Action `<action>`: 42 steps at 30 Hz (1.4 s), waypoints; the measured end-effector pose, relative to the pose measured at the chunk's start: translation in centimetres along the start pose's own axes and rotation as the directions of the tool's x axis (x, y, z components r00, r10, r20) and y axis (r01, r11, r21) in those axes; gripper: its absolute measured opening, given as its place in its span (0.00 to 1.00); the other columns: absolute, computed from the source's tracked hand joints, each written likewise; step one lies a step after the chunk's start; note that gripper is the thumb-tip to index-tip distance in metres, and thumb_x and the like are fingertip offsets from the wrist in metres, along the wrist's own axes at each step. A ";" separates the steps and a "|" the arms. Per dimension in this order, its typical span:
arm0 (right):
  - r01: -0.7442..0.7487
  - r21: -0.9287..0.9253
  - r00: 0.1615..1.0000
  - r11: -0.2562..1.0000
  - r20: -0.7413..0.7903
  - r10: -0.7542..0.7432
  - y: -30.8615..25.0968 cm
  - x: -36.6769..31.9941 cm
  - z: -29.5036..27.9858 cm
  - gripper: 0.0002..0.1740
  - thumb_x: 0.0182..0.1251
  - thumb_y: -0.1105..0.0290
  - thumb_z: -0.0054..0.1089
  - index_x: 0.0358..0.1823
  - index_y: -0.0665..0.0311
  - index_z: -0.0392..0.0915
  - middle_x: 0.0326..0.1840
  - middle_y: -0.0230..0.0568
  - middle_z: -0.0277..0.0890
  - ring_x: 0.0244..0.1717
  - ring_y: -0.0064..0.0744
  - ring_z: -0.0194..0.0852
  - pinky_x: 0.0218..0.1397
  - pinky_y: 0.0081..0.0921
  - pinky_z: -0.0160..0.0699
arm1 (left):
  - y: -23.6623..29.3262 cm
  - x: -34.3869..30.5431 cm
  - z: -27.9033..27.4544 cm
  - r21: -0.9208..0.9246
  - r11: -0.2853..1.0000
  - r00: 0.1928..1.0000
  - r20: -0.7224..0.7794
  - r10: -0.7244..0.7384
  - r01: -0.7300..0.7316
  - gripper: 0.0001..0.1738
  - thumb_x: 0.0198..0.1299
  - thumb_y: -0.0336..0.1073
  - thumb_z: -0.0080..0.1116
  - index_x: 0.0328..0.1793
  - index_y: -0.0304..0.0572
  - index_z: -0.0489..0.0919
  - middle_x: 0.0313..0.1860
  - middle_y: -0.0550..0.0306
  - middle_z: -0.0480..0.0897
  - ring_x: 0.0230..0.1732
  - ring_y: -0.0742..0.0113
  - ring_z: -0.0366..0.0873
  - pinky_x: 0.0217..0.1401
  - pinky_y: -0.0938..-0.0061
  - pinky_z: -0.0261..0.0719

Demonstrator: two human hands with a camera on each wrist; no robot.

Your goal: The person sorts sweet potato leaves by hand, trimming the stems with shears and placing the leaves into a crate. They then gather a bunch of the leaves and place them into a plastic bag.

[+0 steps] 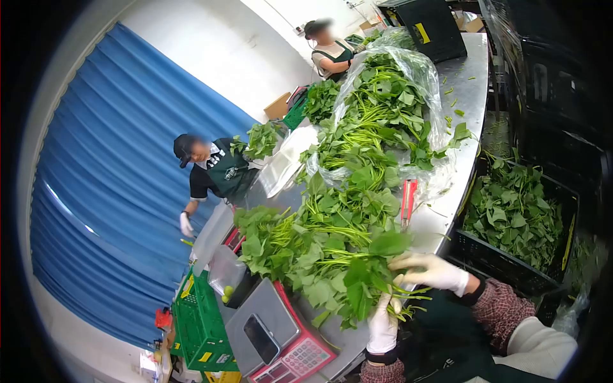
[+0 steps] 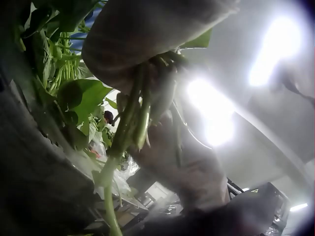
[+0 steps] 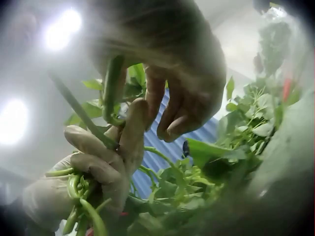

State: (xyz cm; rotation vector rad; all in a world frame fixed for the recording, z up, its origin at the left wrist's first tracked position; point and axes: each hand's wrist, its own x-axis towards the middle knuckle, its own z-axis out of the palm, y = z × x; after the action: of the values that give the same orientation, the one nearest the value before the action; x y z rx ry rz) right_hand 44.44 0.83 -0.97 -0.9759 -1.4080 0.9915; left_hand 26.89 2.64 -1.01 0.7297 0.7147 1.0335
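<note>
My gloved left hand (image 1: 383,329) grips a bunch of sweet potato greens (image 1: 361,284) by the stems, near the table's front edge. In the right wrist view its fingers (image 3: 98,169) curl round the green stems (image 3: 81,196), whose ends poke out below. Just above it, my gloved right hand (image 1: 434,271) bends over the same bunch, and a thick stem (image 3: 113,91) runs up under its thumb side. The right hand's other fingertips (image 3: 172,130) hang curled beside the leaves. In the left wrist view, stems (image 2: 133,115) pass between both hands.
A long heap of greens (image 1: 364,140) covers the metal table (image 1: 469,108), partly on clear plastic. A red-handled cutter (image 1: 408,201) lies beside it. A red scale (image 1: 300,354) bearing a phone (image 1: 262,338) stands left. A black crate (image 1: 511,268) of greens sits right. Two people work across.
</note>
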 end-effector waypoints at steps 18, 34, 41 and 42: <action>-0.100 -0.016 0.849 0.995 -0.523 0.076 -0.6 -3.3 -1.9 0.36 0.56 0.67 0.61 0.67 0.67 0.62 0.63 0.44 0.68 0.64 0.35 0.65 0.69 0.32 0.58 | 1.2 0.6 0.2 -0.018 0.997 0.970 -0.232 0.067 -0.073 0.14 0.66 0.40 0.55 0.50 0.37 0.75 0.48 0.49 0.82 0.15 0.82 0.64 0.15 0.86 0.60; -0.116 0.172 0.989 0.978 -0.069 0.130 1.0 -2.0 6.0 0.12 0.71 0.67 0.50 0.45 0.68 0.79 0.32 0.32 0.74 0.34 0.19 0.69 0.39 0.19 0.70 | 1.5 -0.1 -0.9 -0.088 0.996 0.998 0.062 0.007 -0.001 0.22 0.67 0.43 0.51 0.62 0.38 0.67 0.56 0.51 0.77 0.59 0.61 0.72 0.65 0.64 0.68; -0.001 0.058 1.000 0.998 0.029 -0.001 0.7 -1.9 4.8 0.15 0.63 0.67 0.60 0.51 0.60 0.80 0.43 0.35 0.75 0.37 0.24 0.69 0.40 0.21 0.71 | 2.6 0.1 -0.7 -0.305 0.949 0.996 0.016 0.091 -0.082 0.12 0.68 0.40 0.49 0.49 0.41 0.74 0.29 0.62 0.75 0.60 0.60 0.73 0.74 0.59 0.59; 0.056 0.093 0.996 0.994 0.058 -0.062 1.0 -2.0 4.8 0.16 0.61 0.67 0.63 0.51 0.59 0.80 0.43 0.34 0.75 0.35 0.23 0.69 0.39 0.21 0.71 | 2.6 0.0 -0.7 -0.346 0.936 0.996 0.018 0.084 -0.073 0.12 0.68 0.40 0.50 0.49 0.41 0.74 0.28 0.62 0.74 0.59 0.61 0.74 0.75 0.58 0.59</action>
State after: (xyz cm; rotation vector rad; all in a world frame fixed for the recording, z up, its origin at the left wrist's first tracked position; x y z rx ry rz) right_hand 39.82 -0.99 -2.80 -0.8382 -1.4209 1.0400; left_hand 25.09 3.66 0.69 0.4709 0.4613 1.1803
